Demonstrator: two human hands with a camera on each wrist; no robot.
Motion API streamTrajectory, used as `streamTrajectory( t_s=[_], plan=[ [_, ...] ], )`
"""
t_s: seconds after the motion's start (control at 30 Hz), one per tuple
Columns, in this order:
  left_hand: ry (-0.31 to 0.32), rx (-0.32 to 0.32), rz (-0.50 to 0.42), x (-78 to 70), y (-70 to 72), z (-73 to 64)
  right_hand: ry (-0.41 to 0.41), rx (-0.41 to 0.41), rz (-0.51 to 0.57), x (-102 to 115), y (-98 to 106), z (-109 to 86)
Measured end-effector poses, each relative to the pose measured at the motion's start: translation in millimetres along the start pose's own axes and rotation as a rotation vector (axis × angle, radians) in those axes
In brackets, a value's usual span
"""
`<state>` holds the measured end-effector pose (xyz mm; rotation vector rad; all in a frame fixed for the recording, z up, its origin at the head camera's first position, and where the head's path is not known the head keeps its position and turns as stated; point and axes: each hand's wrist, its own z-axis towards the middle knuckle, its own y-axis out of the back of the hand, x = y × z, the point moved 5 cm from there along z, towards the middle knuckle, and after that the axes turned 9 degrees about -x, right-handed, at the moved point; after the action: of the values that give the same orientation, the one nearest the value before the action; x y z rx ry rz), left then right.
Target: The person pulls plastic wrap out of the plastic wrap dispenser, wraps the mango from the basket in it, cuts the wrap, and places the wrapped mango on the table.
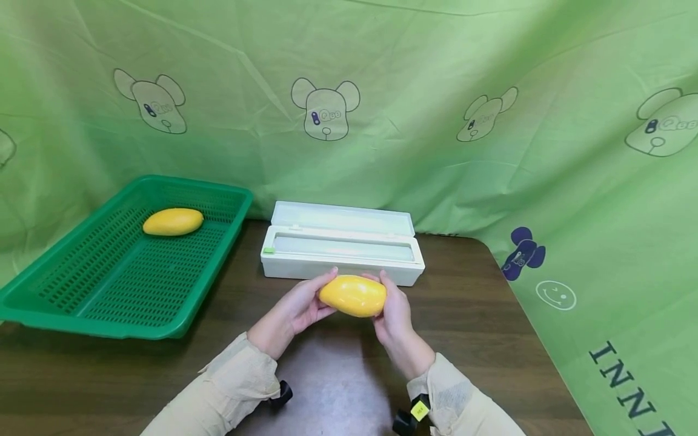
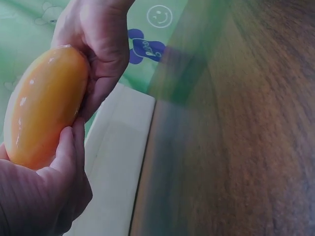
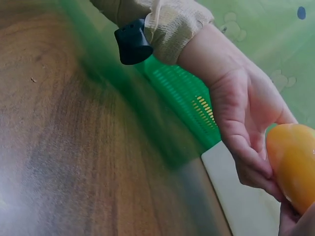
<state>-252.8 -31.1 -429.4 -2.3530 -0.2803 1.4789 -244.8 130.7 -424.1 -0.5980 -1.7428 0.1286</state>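
The glossy yellow, mango-shaped fruit (image 1: 354, 295) is held between two hands above the brown wood-grain table (image 1: 480, 315). Leftmost, a green perforated plastic basket (image 1: 109, 330) bears a second yellow, mango-shaped fruit (image 1: 173, 222), untouched by either hand. The left hand (image 1: 305, 306) grasps the held fruit's left end; behind it stands a long white plastic box (image 1: 294, 264), its translucent lid (image 1: 343, 218) raised. The right hand (image 1: 397, 315) grips the right end. I judge one piece in progress, one left; whether film covers the held one, I cannot tell.
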Motion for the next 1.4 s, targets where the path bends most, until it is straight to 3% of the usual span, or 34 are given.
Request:
streamTrajectory(
  t_s=[0.27, 0.57, 0.7, 0.97, 1.07, 1.17, 1.4],
  plan=[
    [-0.002, -0.025, 0.029, 4.1, 4.6, 2.1, -0.065, -0.067, 0.015, -11, 6, 4.0],
    [-0.009, -0.031, 0.011, 2.6, 6.8, 2.4, -0.109, -0.045, 0.044, -12, 4, 5.6],
    [0.004, -0.046, -0.016, 3.1, 11.6, 3.7, -0.176, 0.036, 0.041, -12, 1, 5.8],
    [0.006, -0.055, -0.043, -0.6, 18.2, 4.6, -0.247, 0.43, -0.052, -4, -3, 6.1],
    [0.011, -0.063, -0.048, -1.0, 18.7, 5.0, -0.247, 0.528, -0.096, -1, -2, 5.1],
    [0.011, -0.067, -0.047, -0.8, 18.9, 5.6, -0.254, 0.542, -0.095, 0, 0, 5.8],
    [-0.007, -0.12, -0.058, -1.0, 22.7, 8.3, -0.274, 0.479, 0.012, 0, 13, 8.8]
  ],
)
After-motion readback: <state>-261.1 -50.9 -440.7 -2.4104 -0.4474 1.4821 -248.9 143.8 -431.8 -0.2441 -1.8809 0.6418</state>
